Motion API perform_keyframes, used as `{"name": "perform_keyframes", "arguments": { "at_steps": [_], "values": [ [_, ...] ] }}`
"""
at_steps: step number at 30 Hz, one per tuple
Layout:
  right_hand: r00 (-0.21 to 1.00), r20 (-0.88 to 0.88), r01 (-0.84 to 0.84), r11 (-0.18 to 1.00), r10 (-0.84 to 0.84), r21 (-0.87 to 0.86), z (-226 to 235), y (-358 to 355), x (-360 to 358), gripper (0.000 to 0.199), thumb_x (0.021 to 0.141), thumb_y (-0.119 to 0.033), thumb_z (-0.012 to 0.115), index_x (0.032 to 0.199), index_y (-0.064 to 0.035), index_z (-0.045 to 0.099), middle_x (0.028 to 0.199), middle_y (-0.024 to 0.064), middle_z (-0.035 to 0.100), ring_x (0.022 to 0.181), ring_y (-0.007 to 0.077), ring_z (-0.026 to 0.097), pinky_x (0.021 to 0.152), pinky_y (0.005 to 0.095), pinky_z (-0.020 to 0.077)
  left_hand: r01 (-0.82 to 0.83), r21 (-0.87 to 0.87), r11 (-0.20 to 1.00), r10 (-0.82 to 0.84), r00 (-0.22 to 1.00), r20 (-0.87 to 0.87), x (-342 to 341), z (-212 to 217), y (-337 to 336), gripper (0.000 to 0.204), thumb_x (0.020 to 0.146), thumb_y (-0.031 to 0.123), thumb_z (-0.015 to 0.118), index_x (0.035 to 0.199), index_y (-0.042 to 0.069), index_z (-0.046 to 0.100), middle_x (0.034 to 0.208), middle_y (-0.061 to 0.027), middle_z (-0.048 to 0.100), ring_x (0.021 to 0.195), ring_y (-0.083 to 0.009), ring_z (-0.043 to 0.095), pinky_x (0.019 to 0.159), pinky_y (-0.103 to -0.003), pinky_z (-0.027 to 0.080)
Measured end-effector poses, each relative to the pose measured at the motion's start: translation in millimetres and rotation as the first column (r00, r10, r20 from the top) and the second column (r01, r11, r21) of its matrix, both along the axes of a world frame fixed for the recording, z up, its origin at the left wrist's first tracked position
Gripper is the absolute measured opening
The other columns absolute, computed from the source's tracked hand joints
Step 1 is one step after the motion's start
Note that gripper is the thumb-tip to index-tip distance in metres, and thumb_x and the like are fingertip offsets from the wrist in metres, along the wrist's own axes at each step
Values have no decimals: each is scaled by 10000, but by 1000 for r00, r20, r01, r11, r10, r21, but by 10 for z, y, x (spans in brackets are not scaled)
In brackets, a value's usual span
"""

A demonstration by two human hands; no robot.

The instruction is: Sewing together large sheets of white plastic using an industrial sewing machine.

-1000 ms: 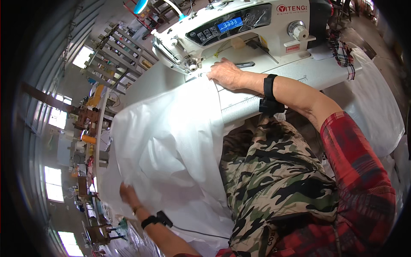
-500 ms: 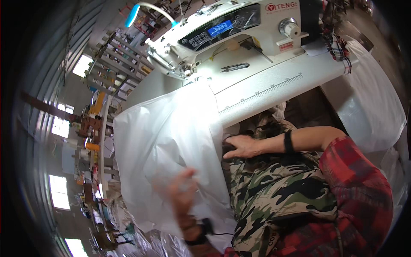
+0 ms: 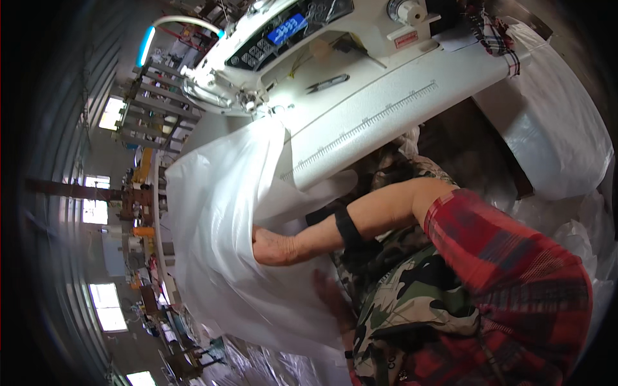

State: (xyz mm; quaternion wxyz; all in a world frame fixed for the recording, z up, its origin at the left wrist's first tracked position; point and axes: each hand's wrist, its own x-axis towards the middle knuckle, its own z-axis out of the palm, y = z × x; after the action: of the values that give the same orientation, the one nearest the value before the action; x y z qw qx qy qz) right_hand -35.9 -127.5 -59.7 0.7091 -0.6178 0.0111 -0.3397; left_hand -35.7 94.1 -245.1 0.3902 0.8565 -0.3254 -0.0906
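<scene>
A large white, glossy sheet point(image 3: 215, 212) hangs over the table's front edge, its top corner under the needle area of a white sewing machine point(image 3: 376, 42). My right hand point(image 3: 273, 248) reaches left across my body into a fold of the sheet; its fingers are hidden behind the material. Lower and nearer to me, my left hand point(image 3: 330, 294) is a dark blur beside the sheet's right part, and its fingers cannot be made out. Camouflage cloth point(image 3: 412, 289) covers my front and lap.
Thread snips point(image 3: 328, 83) lie on the machine bed, behind a printed ruler scale point(image 3: 367, 122). Plaid cloth point(image 3: 496, 38) sits at the bed's right end, above a hanging white plastic sheet point(image 3: 553, 122). A small lamp point(image 3: 147, 46) is lit beside the machine head.
My right hand has moved left from the lap into the white sheet's fold. My left hand has moved from the sheet's front toward my lap. The sheet is now folded over, and the view has shifted.
</scene>
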Motion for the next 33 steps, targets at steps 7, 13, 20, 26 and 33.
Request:
{"name": "perform_keyframes", "arguments": {
  "at_steps": [7, 13, 20, 26, 33],
  "values": [
    [906, -400, -29, 922, -139, -386, -1062, -460, -576, 493, 832, -384, 695, 1137, -4, 619, 1086, 182, 644, 1076, 314, 607, 939, 417, 469, -453, -413, 790, 499, 867, 5, -197, 649, 705, 451, 971, 182, 569, 1347, -49, 475, 1312, -190, 548, 1202, -291, 543, 1011, -368, 461],
    [731, -336, 426, 782, -594, -455, -1457, -584, -510, 580, 781, -473, 711, 1117, -13, 602, 1107, 199, 642, 1073, 362, 590, 896, 438, 463, -421, -483, 767, 623, 670, 405, 187, 1914, 560, 479, 961, 225, 594, 1354, -25, 485, 1326, -176, 543, 1196, -293, 545, 1020, -356, 452],
    [800, -576, -72, 926, -168, -371, -1811, -537, -131, 384, 785, -384, 692, 794, 0, 693, 779, 217, 675, 759, 371, 672, 708, 453, 515, -247, -575, 780, 624, 252, 739, 637, 3676, 44, 511, 949, 275, 623, 1362, 3, 496, 1342, -161, 536, 1190, -294, 547, 1031, -341, 441],
    [834, -215, -552, 783, 509, -287, -422, -179, -1093, 496, 957, -337, 544, 688, 76, 497, 534, 105, 387, 507, 219, 363, 518, 402, 359, -214, -606, 766, 590, -141, 795, 1045, 4153, 123, 534, 941, 311, 644, 1368, 23, 504, 1354, -150, 532, 1185, -295, 549, 1039, -331, 433],
    [792, -316, -591, 785, 522, -185, -542, -362, -1518, 410, 894, -259, 554, 666, 81, 522, 539, 69, 425, 520, 154, 392, 517, 379, 364, -336, -307, 890, 454, 710, 539, 2033, 2960, 1000, 523, 981, 331, 580, 1277, -94, 506, 1312, -248, 545, 1169, -339, 558, 1007, -417, 465]
  ]
}}
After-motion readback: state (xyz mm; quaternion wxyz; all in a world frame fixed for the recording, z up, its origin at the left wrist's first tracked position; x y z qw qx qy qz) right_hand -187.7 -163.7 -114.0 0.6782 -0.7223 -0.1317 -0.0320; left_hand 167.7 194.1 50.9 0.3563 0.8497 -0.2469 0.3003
